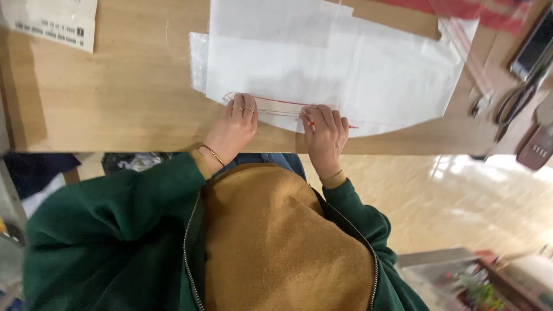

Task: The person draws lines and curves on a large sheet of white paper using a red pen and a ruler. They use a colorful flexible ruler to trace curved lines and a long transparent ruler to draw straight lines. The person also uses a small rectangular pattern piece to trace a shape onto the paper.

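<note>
2 hands press on a clear ruler (271, 106) lying on white paper (345, 75) on the surface (115, 98). Left hand (233, 128) fingers lie flat on it, gripping nothing. Right hand (325, 135) fingers pinch a red pencil (334, 125) at the ruler's end.

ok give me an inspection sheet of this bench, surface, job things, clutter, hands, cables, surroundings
surface: wooden table, light brown, bare toward the left.
job's things: clear ruler lying along the near edge of the white sheet; red pencil.
clutter: scissors, phone, printed paper, red-edged plastic bag.
grippers: left hand pressing the ruler's end; right hand holds the pencil at the ruler.
cables: nothing seen.
surroundings: pale wood floor; blurred boxes at lower right.
</note>
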